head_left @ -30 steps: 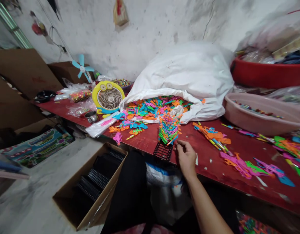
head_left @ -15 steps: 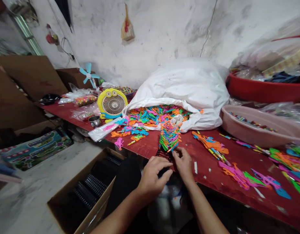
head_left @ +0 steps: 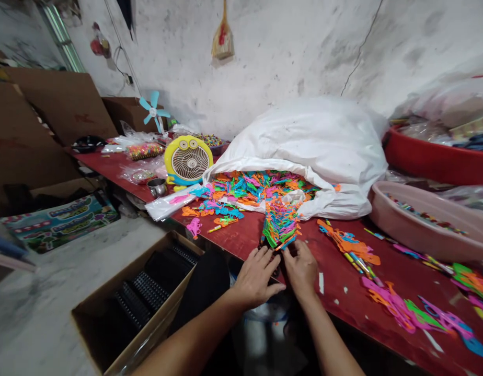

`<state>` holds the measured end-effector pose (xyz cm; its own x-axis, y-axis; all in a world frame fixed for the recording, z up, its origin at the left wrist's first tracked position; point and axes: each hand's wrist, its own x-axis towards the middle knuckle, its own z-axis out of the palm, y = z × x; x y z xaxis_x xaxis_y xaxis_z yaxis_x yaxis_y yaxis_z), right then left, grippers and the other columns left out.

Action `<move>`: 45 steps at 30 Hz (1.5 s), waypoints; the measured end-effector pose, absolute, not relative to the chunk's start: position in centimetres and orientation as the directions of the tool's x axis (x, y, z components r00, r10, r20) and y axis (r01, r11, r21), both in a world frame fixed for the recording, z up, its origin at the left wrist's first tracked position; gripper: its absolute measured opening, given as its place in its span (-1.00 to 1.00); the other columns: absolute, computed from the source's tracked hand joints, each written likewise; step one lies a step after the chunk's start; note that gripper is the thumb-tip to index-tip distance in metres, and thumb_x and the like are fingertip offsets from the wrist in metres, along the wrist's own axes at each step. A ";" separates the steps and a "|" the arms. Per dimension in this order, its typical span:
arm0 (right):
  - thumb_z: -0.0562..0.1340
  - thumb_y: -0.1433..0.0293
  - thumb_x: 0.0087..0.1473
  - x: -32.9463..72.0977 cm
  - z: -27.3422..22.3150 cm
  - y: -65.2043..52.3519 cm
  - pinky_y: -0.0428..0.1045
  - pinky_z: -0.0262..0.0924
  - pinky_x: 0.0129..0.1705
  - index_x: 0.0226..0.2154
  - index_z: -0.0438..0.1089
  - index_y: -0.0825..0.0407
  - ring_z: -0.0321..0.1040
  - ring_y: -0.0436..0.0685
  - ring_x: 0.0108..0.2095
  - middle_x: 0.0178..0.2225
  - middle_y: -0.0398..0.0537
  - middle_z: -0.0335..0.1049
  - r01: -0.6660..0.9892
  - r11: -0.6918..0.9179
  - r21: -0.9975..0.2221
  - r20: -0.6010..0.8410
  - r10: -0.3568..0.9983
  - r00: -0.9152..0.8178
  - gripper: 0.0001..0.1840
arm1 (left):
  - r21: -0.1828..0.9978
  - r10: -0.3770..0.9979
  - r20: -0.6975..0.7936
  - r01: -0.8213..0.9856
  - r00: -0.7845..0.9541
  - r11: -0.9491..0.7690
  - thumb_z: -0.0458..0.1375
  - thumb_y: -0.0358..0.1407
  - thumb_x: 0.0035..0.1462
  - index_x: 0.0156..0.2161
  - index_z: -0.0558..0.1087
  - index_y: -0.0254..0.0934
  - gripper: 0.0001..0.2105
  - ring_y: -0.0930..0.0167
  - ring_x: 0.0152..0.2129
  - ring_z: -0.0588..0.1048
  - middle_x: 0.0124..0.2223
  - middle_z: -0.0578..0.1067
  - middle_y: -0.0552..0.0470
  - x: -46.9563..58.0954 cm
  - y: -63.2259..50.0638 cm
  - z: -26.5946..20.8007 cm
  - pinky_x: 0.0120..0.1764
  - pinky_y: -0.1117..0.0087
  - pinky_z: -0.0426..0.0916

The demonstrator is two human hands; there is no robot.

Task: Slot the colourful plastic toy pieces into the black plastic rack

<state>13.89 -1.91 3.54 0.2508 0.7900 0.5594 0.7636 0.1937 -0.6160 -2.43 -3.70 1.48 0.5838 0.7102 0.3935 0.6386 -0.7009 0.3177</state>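
Note:
A black gridded tray (head_left: 262, 238) lies at the table's front edge, mostly hidden under slanted rows of bright plastic pieces (head_left: 278, 222). My left hand (head_left: 257, 277) rests at the tray's near end with its fingers stretched and apart, holding nothing. Beside it on the right, my right hand (head_left: 302, 269) has its thumb and fingertips drawn together at the lower end of a blue plastic piece (head_left: 287, 243) in the nearest row. Just behind the tray, a white sack (head_left: 312, 136) gapes open, full of the same loose coloured pieces (head_left: 245, 185).
Loose pieces (head_left: 394, 303) are strewn over the red table (head_left: 343, 308) to the right, near a pink basin (head_left: 417, 219) and a red basin (head_left: 422, 156). Left stand a yellow fan (head_left: 191, 162), a metal cup (head_left: 157, 186) and, below, a carton (head_left: 88, 308) of black trays.
My view has shifted, so the scene sits further right. My left hand has moved forward to the tray's near end, its fingers flatter. My right hand stays by the nearest row.

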 end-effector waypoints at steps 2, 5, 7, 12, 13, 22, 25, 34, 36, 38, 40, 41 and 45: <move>0.15 0.17 0.12 14.0 3.5 -1.8 -0.03 0.11 -0.30 -0.44 0.35 0.01 0.27 0.10 -0.40 -0.41 -0.05 0.39 0.739 0.204 -0.642 0.551 0.793 0.260 -0.73 | 0.302 0.720 0.383 0.658 0.579 -0.690 0.06 0.16 0.17 0.30 0.13 -0.21 -0.28 0.12 0.27 0.16 0.32 0.21 -0.15 -2.2 -3.6 1.5 0.28 0.02 0.05; 0.17 0.16 0.09 14.1 3.5 -1.6 -0.03 0.13 -0.28 -0.43 0.38 0.02 0.30 0.10 -0.39 -0.42 -0.06 0.41 0.668 0.190 -0.720 0.498 0.811 0.306 -0.73 | 0.288 0.726 0.377 0.672 0.575 -0.682 0.01 0.20 0.17 0.29 0.15 -0.22 -0.27 0.13 0.24 0.18 0.30 0.25 -0.14 -2.0 -3.6 2.2 0.25 0.05 0.06; 0.17 0.16 0.06 14.0 3.4 -1.5 -0.04 0.12 -0.30 -0.42 0.37 0.02 0.31 0.10 -0.40 -0.43 -0.07 0.41 0.656 0.149 -0.740 0.466 0.817 0.340 -0.74 | 0.294 0.730 0.380 0.674 0.568 -0.677 0.00 0.20 0.17 0.26 0.18 -0.23 -0.29 0.14 0.20 0.21 0.28 0.27 -0.14 -1.9 -3.5 3.0 0.22 0.08 0.10; 0.15 0.17 0.01 13.7 3.7 -1.1 -0.04 -0.04 -0.43 -0.43 0.32 0.02 0.23 0.09 -0.50 -0.49 -0.05 0.39 0.786 0.029 -0.618 0.455 0.829 0.326 -0.75 | 0.309 0.747 0.362 0.684 0.557 -0.660 0.05 0.12 0.18 0.14 0.30 -0.24 -0.43 0.18 0.03 0.32 0.13 0.39 -0.11 -1.4 -3.3 4.3 0.06 0.13 0.20; 0.14 0.16 0.03 13.7 3.8 -1.0 -0.04 -0.07 -0.44 -0.43 0.33 0.02 0.22 0.09 -0.51 -0.49 -0.04 0.39 0.798 0.014 -0.602 0.445 0.836 0.322 -0.73 | 0.306 0.749 0.361 0.688 0.556 -0.658 0.06 0.11 0.18 0.13 0.30 -0.24 -0.44 0.18 0.04 0.30 0.14 0.39 -0.11 -1.3 -3.3 4.3 0.06 0.13 0.19; 0.17 0.13 0.05 14.1 3.8 -0.7 -0.06 0.03 -0.42 -0.39 0.45 0.06 0.26 0.08 -0.49 -0.45 -0.05 0.46 0.678 0.152 -0.719 0.460 0.836 0.300 -0.67 | 0.288 0.765 0.352 0.715 0.539 -0.637 0.06 -0.01 0.22 0.12 0.29 -0.27 -0.53 0.21 -0.02 0.29 0.09 0.41 -0.10 -0.9 -3.2 4.4 0.03 0.13 0.15; 0.18 0.17 0.05 13.9 3.8 -0.6 -0.07 0.03 -0.43 -0.42 0.43 0.06 0.23 0.06 -0.50 -0.50 -0.09 0.42 0.611 0.166 -0.774 0.442 0.832 0.334 -0.71 | 0.291 0.770 0.350 0.720 0.533 -0.630 0.05 -0.04 0.23 0.10 0.30 -0.26 -0.56 0.21 -0.06 0.30 0.06 0.42 -0.08 -0.7 -3.1 4.7 -0.01 0.13 0.17; 0.20 0.20 0.02 14.4 3.5 -0.4 -0.05 0.11 -0.36 -0.37 0.45 0.06 0.28 0.09 -0.44 -0.40 -0.03 0.46 0.623 0.221 -0.750 0.470 0.841 0.268 -0.73 | 0.270 0.763 0.334 0.719 0.553 -0.640 0.02 -0.05 0.25 0.04 0.35 -0.27 -0.61 0.22 -0.08 0.29 0.00 0.43 -0.07 -0.6 -2.8 5.2 -0.04 0.15 0.19; 0.22 0.20 0.00 14.5 3.3 -0.1 -0.05 0.14 -0.36 -0.34 0.45 0.07 0.29 0.09 -0.43 -0.41 -0.05 0.46 0.498 0.210 -0.841 0.399 0.863 0.310 -0.73 | 0.280 0.772 0.333 0.725 0.542 -0.630 0.02 -0.05 0.26 0.10 0.31 -0.27 -0.57 0.21 -0.06 0.29 0.04 0.42 -0.09 -0.6 -2.9 5.2 -0.03 0.15 0.19; 0.23 0.21 -0.01 14.4 3.1 0.1 -0.05 0.15 -0.37 -0.37 0.43 0.07 0.27 0.09 -0.45 -0.45 -0.08 0.45 0.434 0.202 -0.878 0.372 0.859 0.351 -0.74 | 0.280 0.779 0.324 0.732 0.537 -0.621 0.01 -0.06 0.26 0.13 0.29 -0.27 -0.56 0.21 -0.06 0.29 0.05 0.42 -0.10 -0.5 -2.9 5.3 -0.04 0.15 0.19; 0.22 0.21 0.00 14.3 3.0 -0.1 -0.05 0.13 -0.38 -0.40 0.42 0.07 0.25 0.08 -0.47 -0.47 -0.08 0.44 0.491 0.205 -0.847 0.413 0.835 0.363 -0.75 | 0.270 0.780 0.313 0.737 0.541 -0.620 0.01 -0.07 0.26 0.10 0.31 -0.27 -0.58 0.22 -0.06 0.29 0.02 0.42 -0.09 -0.4 -2.9 5.4 -0.04 0.15 0.20; 0.22 0.22 0.01 14.3 3.0 -0.2 -0.05 0.12 -0.37 -0.40 0.43 0.07 0.25 0.07 -0.46 -0.46 -0.07 0.45 0.548 0.213 -0.809 0.452 0.821 0.349 -0.76 | 0.263 0.779 0.307 0.738 0.547 -0.621 0.01 -0.08 0.26 0.08 0.33 -0.27 -0.61 0.23 -0.07 0.29 0.01 0.43 -0.08 -0.4 -3.0 5.5 -0.04 0.16 0.20; 0.20 0.23 0.04 14.5 3.1 -0.5 -0.04 0.13 -0.31 -0.36 0.46 0.06 0.28 0.08 -0.41 -0.35 -0.02 0.48 0.678 0.259 -0.688 0.536 0.811 0.234 -0.76 | 0.243 0.777 0.287 0.742 0.560 -0.624 0.01 -0.09 0.25 -0.05 0.38 -0.27 -0.68 0.23 -0.08 0.29 -0.03 0.44 -0.05 -0.4 -2.8 5.6 -0.05 0.14 0.21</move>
